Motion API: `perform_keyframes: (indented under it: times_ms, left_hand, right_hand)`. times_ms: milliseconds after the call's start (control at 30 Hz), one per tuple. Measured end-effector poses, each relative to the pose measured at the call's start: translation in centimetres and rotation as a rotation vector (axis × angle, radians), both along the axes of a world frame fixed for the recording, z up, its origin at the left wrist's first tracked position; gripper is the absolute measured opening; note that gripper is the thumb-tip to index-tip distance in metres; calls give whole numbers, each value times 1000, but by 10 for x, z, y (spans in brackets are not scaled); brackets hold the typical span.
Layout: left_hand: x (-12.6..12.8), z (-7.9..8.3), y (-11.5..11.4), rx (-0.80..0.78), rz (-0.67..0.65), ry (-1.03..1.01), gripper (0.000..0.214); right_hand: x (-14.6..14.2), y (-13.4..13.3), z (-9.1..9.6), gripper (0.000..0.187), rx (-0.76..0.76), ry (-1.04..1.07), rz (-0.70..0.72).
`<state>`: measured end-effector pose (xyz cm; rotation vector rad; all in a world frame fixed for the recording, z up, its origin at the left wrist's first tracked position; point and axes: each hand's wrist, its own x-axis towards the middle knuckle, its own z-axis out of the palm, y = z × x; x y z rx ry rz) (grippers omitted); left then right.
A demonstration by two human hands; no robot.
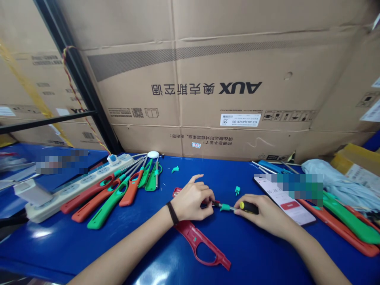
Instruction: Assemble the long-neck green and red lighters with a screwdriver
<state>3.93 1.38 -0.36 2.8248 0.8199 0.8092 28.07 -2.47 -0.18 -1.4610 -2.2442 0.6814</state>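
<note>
My left hand (194, 201) is closed around a red lighter casing (177, 190), whose end sticks out behind the wrist. A dark tip shows at its fingertips, and most of the casing is hidden. My right hand (263, 213) grips a screwdriver by its black and yellow handle (249, 207). Between the hands, a small green lighter trigger (225, 207) sits at the thin metal shaft; whether it is on the shaft or behind it I cannot tell. An opened red casing half (202, 245) with a finger loop lies below my left hand.
Loose green pieces (237, 190) lie behind the hands. Several red, orange and green lighters (108, 208) rest at left against a white power strip (80, 186). On the right are a phone (289, 206) and more lighters (350, 221). Cardboard boxes (190, 99) stand behind.
</note>
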Motion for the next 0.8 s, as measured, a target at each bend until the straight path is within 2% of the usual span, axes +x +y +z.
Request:
perform_keyframes:
  times_ms: [200,500,800]
  left_hand:
    - [-2,-2,3,-30,14,7,15]
    - [-3,4,1,90,36,60,12]
    - [-2,0,1,132,-9,96,13]
  right_hand:
    - [2,1,-2,22,12,1,-2]
    - [2,0,-3,21,17,-6,-11]
    - [1,2,-3,22,16,-13,-15]
